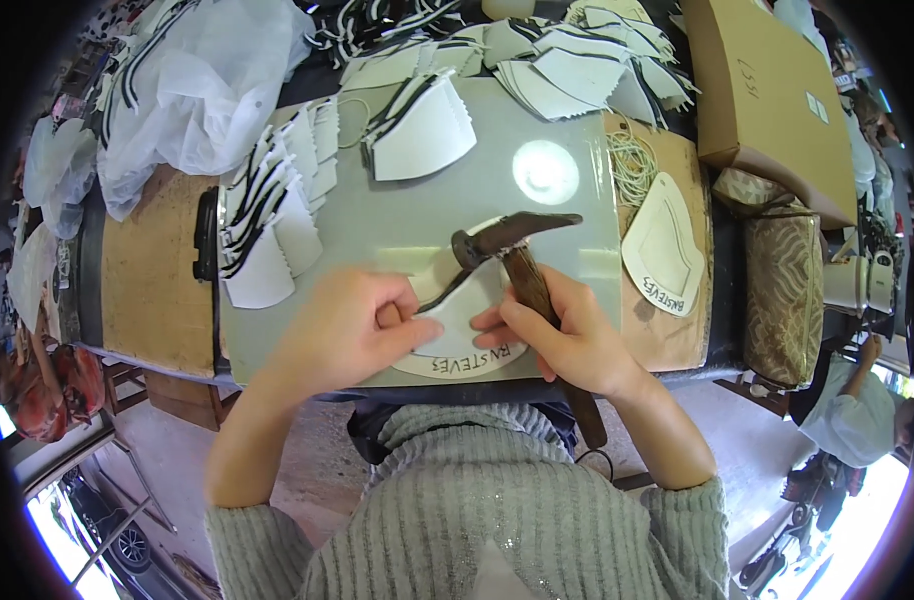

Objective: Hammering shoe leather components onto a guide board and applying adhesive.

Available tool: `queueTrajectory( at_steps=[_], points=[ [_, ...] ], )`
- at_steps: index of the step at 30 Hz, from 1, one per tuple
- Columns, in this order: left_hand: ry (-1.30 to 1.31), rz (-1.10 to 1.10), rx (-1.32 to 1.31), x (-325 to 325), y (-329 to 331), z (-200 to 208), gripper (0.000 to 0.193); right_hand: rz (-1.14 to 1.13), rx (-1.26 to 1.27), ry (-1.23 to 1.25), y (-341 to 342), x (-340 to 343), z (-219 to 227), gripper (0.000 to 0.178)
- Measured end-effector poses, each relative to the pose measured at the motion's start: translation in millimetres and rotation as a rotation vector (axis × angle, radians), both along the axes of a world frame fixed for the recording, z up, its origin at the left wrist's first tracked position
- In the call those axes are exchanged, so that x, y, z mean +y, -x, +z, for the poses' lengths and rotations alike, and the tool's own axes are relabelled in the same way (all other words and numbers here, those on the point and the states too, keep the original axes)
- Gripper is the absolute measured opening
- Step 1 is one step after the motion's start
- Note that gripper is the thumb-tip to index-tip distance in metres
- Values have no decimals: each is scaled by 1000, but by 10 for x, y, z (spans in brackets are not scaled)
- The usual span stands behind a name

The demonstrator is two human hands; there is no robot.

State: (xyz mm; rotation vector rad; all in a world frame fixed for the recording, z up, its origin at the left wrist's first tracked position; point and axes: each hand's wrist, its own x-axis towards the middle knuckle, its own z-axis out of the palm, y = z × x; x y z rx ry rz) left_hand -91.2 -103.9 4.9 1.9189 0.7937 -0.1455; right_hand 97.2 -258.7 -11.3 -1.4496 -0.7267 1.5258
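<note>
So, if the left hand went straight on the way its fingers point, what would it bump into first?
Probably the fingertips of the right hand, which holds the hammer; they face the left hand across the white piece. Depth is unclear, so it might pass above them.

Black lettering (485, 360) curves along the rounded edge of the partly covered flat white template (429, 366), and more on the cream, shield-shaped template (664, 235) over right; dark marker figures (752, 78) stand on the big brown cardboard box (777, 135).
</note>
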Motion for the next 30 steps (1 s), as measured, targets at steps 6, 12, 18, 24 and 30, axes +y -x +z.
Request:
queueTrajectory(
  at_steps=[6, 12, 18, 24, 30],
  points=[
    [84, 0, 108, -26, 65, -34, 28, -2, 1, 21, 37, -18, 14, 18],
    [16, -31, 114, -39, 33, -28, 25, -52, -11, 24, 58, 1, 47, 16],
    [-118, -25, 70, -134, 6, 11, 21, -63, -32, -19, 68, -8, 30, 16],
    [-137, -73, 69, -86, 30, -21, 23, -55, -20, 41, 63, 37, 45, 17],
    [-223, -100, 164, -204, 31, 65, 22, -81, 4, 7, 44, 21, 19, 18]
  ],
)
